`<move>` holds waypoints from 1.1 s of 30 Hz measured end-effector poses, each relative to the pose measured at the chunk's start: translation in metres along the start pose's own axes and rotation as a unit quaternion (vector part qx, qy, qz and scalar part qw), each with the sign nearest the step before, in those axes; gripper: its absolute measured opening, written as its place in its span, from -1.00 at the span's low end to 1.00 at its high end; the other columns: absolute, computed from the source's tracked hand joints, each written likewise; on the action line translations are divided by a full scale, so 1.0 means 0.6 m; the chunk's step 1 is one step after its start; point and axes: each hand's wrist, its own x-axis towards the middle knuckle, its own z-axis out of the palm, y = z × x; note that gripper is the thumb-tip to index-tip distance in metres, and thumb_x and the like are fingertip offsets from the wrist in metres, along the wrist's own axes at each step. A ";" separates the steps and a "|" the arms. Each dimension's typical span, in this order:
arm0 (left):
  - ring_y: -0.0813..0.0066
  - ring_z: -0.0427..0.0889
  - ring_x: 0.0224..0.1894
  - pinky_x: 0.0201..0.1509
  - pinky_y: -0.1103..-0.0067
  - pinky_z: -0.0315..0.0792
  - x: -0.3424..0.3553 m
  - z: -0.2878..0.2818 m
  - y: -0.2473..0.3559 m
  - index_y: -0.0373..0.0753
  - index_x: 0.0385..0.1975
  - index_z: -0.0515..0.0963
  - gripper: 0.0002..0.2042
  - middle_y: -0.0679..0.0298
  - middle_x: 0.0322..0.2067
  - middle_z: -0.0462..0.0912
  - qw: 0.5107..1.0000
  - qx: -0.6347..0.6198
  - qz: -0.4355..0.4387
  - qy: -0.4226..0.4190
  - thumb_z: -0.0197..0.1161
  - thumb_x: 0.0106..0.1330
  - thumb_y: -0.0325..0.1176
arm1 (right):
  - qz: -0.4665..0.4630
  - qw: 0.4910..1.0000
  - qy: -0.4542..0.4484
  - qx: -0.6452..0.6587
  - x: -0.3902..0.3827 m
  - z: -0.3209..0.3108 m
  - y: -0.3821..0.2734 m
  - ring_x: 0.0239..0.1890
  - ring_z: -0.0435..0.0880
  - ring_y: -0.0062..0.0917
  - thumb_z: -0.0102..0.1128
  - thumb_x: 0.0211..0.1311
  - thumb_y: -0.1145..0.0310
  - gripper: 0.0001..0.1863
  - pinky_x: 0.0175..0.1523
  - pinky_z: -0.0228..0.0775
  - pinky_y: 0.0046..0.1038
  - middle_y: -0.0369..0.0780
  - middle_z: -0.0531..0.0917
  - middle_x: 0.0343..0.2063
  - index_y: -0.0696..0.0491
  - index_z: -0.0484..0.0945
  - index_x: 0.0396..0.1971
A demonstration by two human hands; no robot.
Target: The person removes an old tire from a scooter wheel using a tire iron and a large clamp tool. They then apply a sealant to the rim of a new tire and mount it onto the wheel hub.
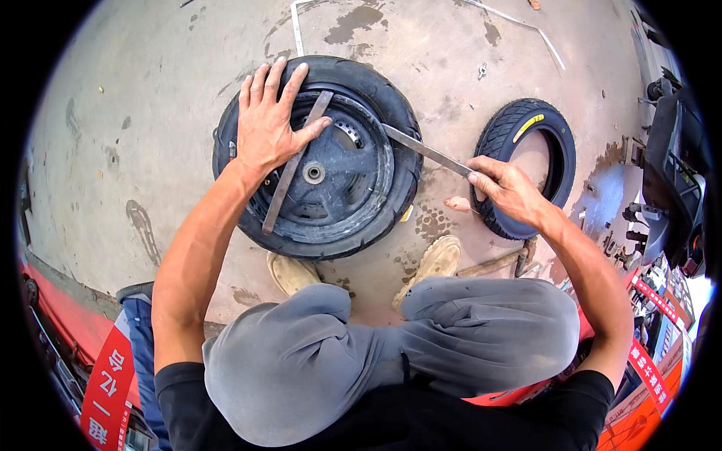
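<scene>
Wheel beneath left grip

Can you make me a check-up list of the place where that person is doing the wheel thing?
Surface: grey floor with dark patches and a shoe print.
Job's things: large tyre on a dark wheel, lying flat; first metal bar lies across the wheel; second metal bar reaches its edge.
Clutter: smaller tyre, small metal part.
Hands: left hand spread on the large tyre, thumb over the first metal bar; right hand grips the second metal bar.
Cables: nothing seen.
Surroundings: black machine at right; red banner at left.
</scene>
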 end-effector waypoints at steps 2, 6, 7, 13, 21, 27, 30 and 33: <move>-0.13 0.18 0.57 0.65 -0.04 -0.01 -0.001 -0.004 -0.004 0.02 0.57 0.29 -0.06 0.03 0.53 0.25 1.000 0.006 -0.004 -0.019 0.33 0.27 0.41 | -0.026 0.998 -0.017 -0.052 0.010 -0.001 0.036 -0.43 0.65 -0.33 0.18 0.58 0.35 -0.73 -0.19 0.48 -0.28 -0.01 0.62 -0.43 0.20 0.64 0.08; -0.12 0.12 0.59 0.66 -0.03 -0.04 0.005 -0.013 -0.013 0.01 0.59 0.25 -0.03 0.03 0.56 0.19 0.998 0.006 -0.001 -0.056 0.37 0.24 0.37 | -0.102 0.991 0.005 -0.092 0.048 0.001 0.058 -0.28 0.70 0.00 0.20 0.55 0.38 -0.75 -0.12 0.54 -0.18 0.09 0.69 -0.30 0.19 0.66 0.05; -0.12 0.10 0.60 0.67 -0.03 -0.05 0.005 -0.011 -0.014 0.01 0.60 0.23 -0.03 0.04 0.57 0.17 0.998 0.004 0.000 -0.064 0.39 0.24 0.34 | -0.121 0.988 0.014 -0.093 0.062 0.006 0.063 -0.22 0.73 0.02 0.20 0.55 0.40 -0.75 -0.09 0.57 -0.18 0.10 0.72 -0.26 0.22 0.65 0.06; -0.26 0.05 0.59 0.64 -0.12 -0.13 0.011 -0.001 -0.008 -0.07 0.61 0.16 0.05 -0.09 0.57 0.11 0.997 -0.017 0.004 -0.082 0.45 0.18 0.31 | -0.164 0.973 -0.009 -0.165 0.100 -0.042 0.041 -0.33 0.71 0.06 0.40 0.41 0.26 -0.69 -0.24 0.56 -0.05 0.04 0.72 -0.39 0.14 0.65 -0.01; -0.23 0.02 0.61 0.66 -0.13 -0.17 0.017 -0.004 -0.004 -0.12 0.59 0.18 0.03 -0.11 0.56 0.12 0.996 -0.017 -0.013 -0.089 0.42 0.19 0.30 | -0.049 0.935 -0.092 -0.340 0.089 -0.055 -0.186 -0.19 0.75 0.11 0.49 0.27 0.29 -0.65 -0.06 0.60 0.01 0.11 0.74 -0.38 0.21 0.62 -0.12; -0.23 -0.04 0.64 0.67 -0.16 -0.24 0.023 -0.007 -0.010 -0.04 0.59 0.18 0.00 -0.08 0.58 0.09 0.991 -0.080 -0.010 -0.109 0.42 0.21 0.28 | 0.278 0.907 -0.293 0.118 0.135 -0.140 -0.208 -0.80 0.41 -0.69 0.11 0.62 0.11 -0.55 -0.74 0.16 -0.53 -0.26 0.63 -0.57 0.26 0.65 0.07; -0.23 -0.06 0.64 0.67 -0.17 -0.25 0.022 -0.010 -0.016 -0.07 0.59 0.18 0.00 -0.08 0.58 0.06 0.991 -0.066 -0.007 -0.114 0.43 0.21 0.27 | 0.353 0.859 -0.180 0.323 0.070 -0.058 -0.209 -0.84 0.16 -0.76 0.12 0.63 0.13 -0.57 -0.74 -0.10 -0.57 -0.40 0.44 -0.64 0.24 0.62 0.10; -0.27 -0.06 0.63 0.65 -0.21 -0.25 0.016 -0.001 -0.020 -0.05 0.59 0.16 0.02 -0.09 0.59 0.04 0.991 -0.060 0.002 -0.116 0.41 0.20 0.31 | 0.374 0.818 -0.029 0.435 0.020 0.075 -0.255 -0.75 0.20 -0.70 0.17 0.60 0.13 -0.59 -0.62 0.00 -0.47 -0.39 0.45 -0.60 0.20 0.63 0.09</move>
